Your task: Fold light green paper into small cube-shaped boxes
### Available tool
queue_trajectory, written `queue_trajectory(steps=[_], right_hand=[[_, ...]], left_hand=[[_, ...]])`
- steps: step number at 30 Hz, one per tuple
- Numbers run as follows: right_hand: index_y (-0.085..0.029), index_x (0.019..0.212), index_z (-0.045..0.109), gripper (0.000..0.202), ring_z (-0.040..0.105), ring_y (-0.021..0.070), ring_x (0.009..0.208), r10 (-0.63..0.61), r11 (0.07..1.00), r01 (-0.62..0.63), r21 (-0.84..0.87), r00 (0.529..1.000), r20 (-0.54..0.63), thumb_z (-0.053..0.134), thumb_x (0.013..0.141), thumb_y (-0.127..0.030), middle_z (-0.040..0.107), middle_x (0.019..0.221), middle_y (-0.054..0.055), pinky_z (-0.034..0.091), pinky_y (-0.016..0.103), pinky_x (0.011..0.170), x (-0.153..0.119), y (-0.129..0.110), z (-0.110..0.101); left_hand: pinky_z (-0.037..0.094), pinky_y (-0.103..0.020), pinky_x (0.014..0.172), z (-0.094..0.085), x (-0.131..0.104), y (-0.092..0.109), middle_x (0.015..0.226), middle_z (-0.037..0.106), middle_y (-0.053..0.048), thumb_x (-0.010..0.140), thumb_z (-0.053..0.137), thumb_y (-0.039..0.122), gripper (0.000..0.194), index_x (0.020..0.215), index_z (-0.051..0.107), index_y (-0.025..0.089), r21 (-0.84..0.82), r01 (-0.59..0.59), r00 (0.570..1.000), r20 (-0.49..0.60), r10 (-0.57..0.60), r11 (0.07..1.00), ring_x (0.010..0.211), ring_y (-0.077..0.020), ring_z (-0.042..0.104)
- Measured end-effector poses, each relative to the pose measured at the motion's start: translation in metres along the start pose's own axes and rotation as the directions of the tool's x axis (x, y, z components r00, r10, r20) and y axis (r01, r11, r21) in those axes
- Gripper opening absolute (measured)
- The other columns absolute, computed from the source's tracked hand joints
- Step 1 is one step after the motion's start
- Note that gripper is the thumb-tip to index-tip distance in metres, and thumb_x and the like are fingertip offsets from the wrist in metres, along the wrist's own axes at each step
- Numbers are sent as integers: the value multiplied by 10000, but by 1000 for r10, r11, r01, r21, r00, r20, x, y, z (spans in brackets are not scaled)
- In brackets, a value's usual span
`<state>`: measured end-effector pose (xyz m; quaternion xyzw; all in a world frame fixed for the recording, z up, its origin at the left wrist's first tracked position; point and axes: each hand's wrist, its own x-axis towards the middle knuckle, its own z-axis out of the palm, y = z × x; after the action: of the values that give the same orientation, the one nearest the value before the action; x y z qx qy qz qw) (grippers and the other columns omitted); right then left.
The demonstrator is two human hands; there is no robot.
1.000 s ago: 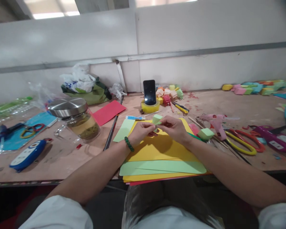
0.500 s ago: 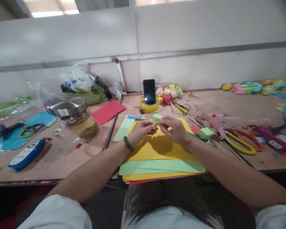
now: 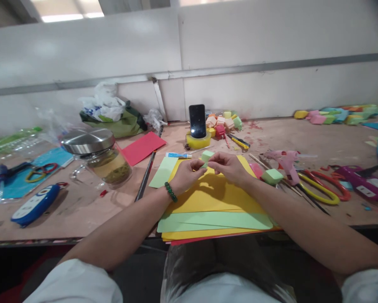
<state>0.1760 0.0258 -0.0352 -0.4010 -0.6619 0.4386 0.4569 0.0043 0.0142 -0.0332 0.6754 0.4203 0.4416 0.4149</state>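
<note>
Between my fingertips is a small light green paper piece (image 3: 204, 165), its exact shape partly hidden by the fingers. My left hand (image 3: 188, 176), with a green bead bracelet at the wrist, pinches it from the left. From the right, my right hand (image 3: 230, 168) closes thumb and fingers on its other side. Just behind the fingertips shows a light green paper cube (image 3: 207, 155). Both hands are over a stack of yellow paper sheets (image 3: 214, 198), with light green sheets (image 3: 239, 219) along its near edge. A second light green cube (image 3: 272, 176) sits right of my right hand.
A glass teapot (image 3: 105, 158) stands left, near a blue-white power strip (image 3: 35, 205). A phone (image 3: 197, 121) leans upright on a yellow tape roll (image 3: 198, 142) at the back. Right lie a pink glue gun (image 3: 285, 162), scissors (image 3: 321, 189) and a purple power strip (image 3: 362, 183).
My hands have shifted slightly and turned the small green paper piece, which now shows less upright between the fingers. My right fingers have come closer around it.
</note>
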Motion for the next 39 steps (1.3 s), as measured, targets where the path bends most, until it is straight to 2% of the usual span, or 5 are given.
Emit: queue_trajectory(steps=[4,11,17,22,39], right_hand=[[-182,667,594,435,471,89,518,14,1000,-14,-8,999,35,735,600,-587,545,591,-27,404,240,506,1,1,-1],[-177,684,593,419,450,83,502,42,999,-42,6,998,36,679,661,-586,527,561,-34,357,234,491,2,2,-6],[-174,677,615,321,473,90,504,122,992,-124,31,991,57,606,739,-489,553,573,-16,379,235,496,0,-1,-5],[-176,794,613,271,530,100,584,80,988,-92,124,992,101,728,621,-350,612,704,-12,418,233,544,-1,-1,-2],[-163,622,605,396,446,80,460,85,996,-85,-7,995,60,717,630,-543,542,487,-25,340,227,460,1,8,0]], left_hand=[[411,-227,599,2,-2,4,686,648,-16,642,735,397,260,714,689,151,-28,33,999,43,-32,999,640,-119,536],[490,-264,692,0,0,2,748,707,-77,581,798,484,403,765,720,134,-425,345,937,204,-282,837,690,-144,636],[516,-253,696,-2,1,-4,770,730,-72,535,856,409,384,793,745,147,-392,359,933,161,-321,847,698,-134,652],[530,-258,654,-1,1,-1,714,724,-72,479,870,461,426,732,750,140,-363,365,931,127,-343,857,638,-137,647],[508,-209,605,2,-2,11,680,721,-45,657,791,256,167,725,726,119,-280,402,916,103,-389,872,572,-100,641]])
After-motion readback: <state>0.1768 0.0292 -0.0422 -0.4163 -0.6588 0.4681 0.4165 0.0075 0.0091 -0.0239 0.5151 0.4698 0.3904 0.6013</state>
